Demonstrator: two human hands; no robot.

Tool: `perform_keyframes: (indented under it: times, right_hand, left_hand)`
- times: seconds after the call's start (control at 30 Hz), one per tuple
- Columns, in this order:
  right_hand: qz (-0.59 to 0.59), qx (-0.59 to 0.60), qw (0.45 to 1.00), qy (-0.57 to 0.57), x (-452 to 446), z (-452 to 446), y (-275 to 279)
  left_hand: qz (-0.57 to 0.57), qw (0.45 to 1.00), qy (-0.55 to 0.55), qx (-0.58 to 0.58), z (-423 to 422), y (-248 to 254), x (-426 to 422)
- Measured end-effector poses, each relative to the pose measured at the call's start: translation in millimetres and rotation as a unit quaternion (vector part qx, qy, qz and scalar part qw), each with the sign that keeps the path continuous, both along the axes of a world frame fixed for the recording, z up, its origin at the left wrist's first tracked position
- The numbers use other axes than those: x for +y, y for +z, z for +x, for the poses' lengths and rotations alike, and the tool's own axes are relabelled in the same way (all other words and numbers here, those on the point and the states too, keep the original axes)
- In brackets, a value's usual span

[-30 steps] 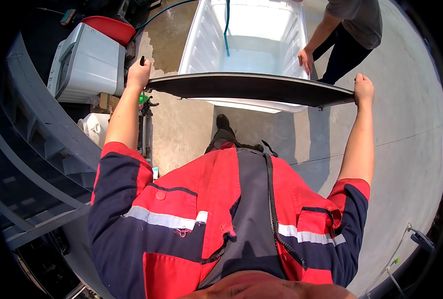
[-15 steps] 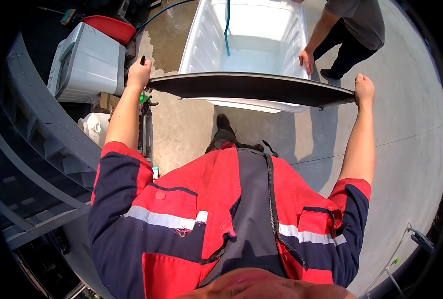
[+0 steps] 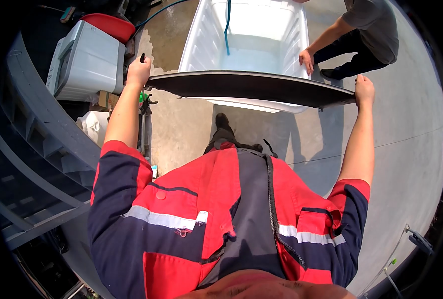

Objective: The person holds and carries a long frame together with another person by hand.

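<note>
Coworker (image 3: 372, 24) shifted outward; left hand (image 3: 138, 73) and right hand (image 3: 365, 91) clench a thin, bowed panel (image 3: 251, 87).

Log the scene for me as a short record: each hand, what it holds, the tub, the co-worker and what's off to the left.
left hand: closed on the left end of the dark panel
right hand: closed on the panel's right end
dark panel: spans both hands, crosses the tub's near end in view; contact unclear
white tub: water inside
blue hose: hangs into tub
co-worker's hand: at tub's right rim
left side: red basin, white bucket
</note>
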State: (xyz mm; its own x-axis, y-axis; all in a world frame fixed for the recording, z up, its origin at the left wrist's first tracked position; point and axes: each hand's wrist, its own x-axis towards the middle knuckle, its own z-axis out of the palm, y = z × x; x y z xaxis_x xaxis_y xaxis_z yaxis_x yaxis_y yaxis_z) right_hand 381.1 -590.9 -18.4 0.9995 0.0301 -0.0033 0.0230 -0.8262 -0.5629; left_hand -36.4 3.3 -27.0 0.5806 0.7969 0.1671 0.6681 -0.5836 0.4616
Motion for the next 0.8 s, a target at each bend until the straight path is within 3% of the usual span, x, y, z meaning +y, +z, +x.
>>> perform_keyframes:
  times: [0.8]
  right_hand:
    - [0.006, -0.001, 1.000, 0.001, -2, -3, 2]
  left_hand:
    - [-0.012, 1.000, -0.005, 0.019, 1, 11, -10]
